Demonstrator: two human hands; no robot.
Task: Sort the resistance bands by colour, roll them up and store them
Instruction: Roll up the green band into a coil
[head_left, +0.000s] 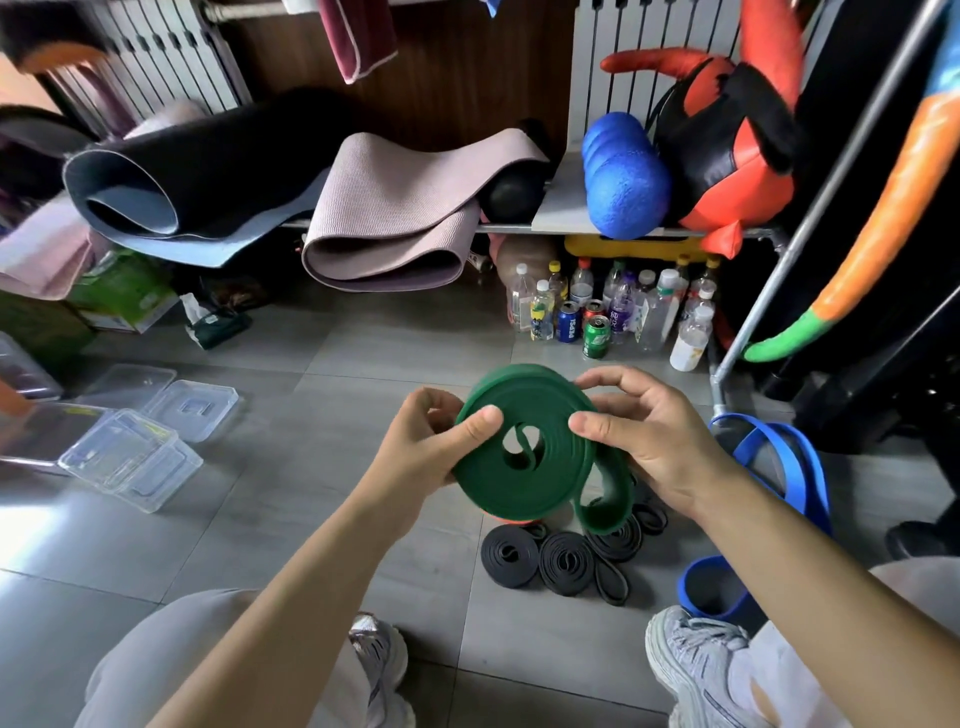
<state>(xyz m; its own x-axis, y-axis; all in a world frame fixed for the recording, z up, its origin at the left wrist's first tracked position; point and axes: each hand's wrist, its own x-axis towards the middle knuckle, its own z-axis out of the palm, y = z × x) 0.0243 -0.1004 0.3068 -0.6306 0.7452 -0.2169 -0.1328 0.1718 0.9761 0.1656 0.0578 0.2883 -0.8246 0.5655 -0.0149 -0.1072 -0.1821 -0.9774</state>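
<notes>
The coil (524, 467) sits between left hand (421, 447) and right hand (649, 441), above rolls (540, 558) on the floor (311, 519); tubs (130, 457) lie left, bottles (613, 306) behind under the shelf (558, 208) of mats (384, 223).

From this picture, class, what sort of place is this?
Probably a gym storage corner: rolled exercise mats and a blue foam roller on a shelf, coiled black bands on the floor.

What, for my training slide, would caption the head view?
Left hand and right hand hold a coiled green rubber resistance band above rolled black rubber bands.
</notes>
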